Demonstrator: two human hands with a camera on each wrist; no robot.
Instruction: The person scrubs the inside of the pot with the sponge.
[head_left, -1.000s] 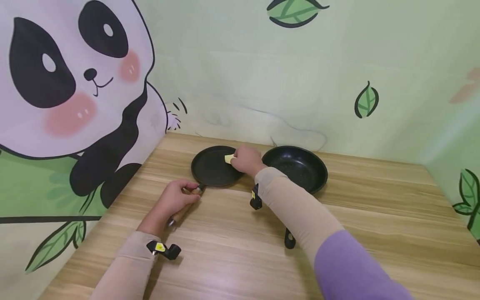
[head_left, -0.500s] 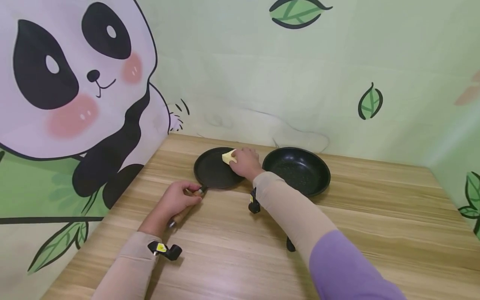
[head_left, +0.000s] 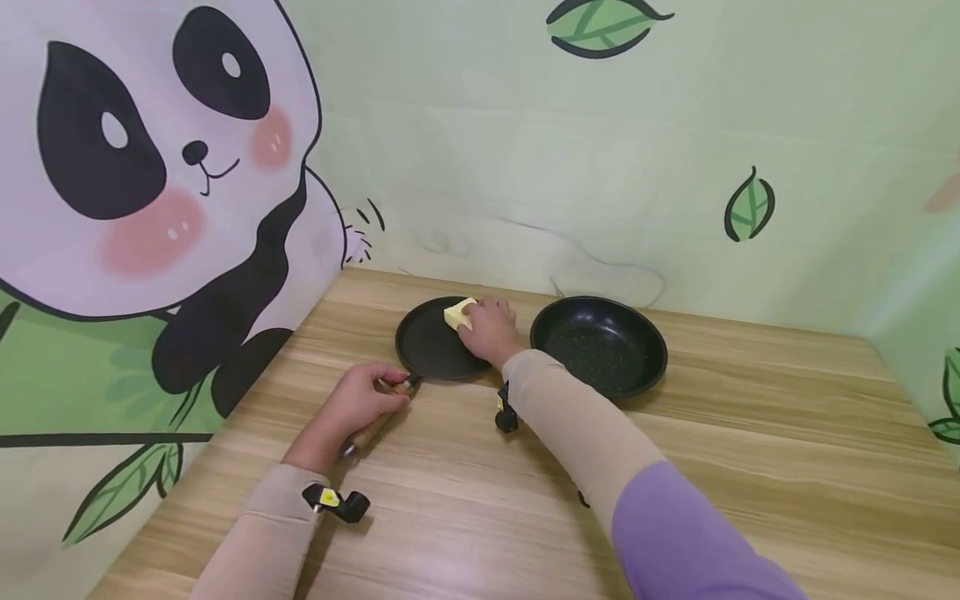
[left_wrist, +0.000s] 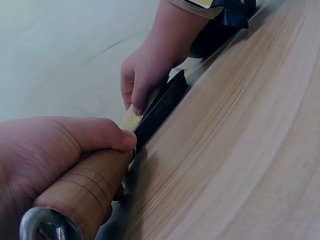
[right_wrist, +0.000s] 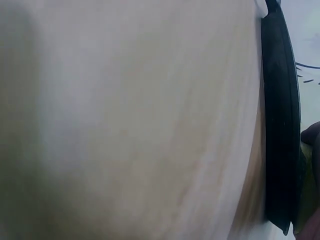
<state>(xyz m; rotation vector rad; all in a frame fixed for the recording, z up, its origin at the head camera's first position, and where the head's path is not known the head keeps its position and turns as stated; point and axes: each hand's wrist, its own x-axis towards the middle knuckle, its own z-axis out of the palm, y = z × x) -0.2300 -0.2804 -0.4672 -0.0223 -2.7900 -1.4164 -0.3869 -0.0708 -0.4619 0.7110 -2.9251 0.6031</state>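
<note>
A flat black pan (head_left: 431, 348) with a shallow rim lies on the table at the back left. Its wooden handle (left_wrist: 82, 187) points toward the person, and the left hand (head_left: 360, 404) grips it, thumb (left_wrist: 112, 136) along the top in the left wrist view. Over the far right part of the pan, the right hand (head_left: 491, 331) pinches a pale yellow sponge (head_left: 457, 314) against the cooking surface. At its edge the right wrist view catches the pan's side (right_wrist: 280, 125) and part of the right hand's fingers (right_wrist: 312, 134).
A deeper black frying pan (head_left: 600, 346) stands close to the right of the flat one. The right forearm (head_left: 585, 425) crosses over its handle, hiding most of it. Behind the wooden table (head_left: 750, 400) rises a wall (head_left: 480, 150) painted with leaves and a panda.
The right hand has moved the sponge slightly left and away across the flat pan, and more of the sponge shows. The left hand keeps its hold on the handle. The head view has shifted slightly.
</note>
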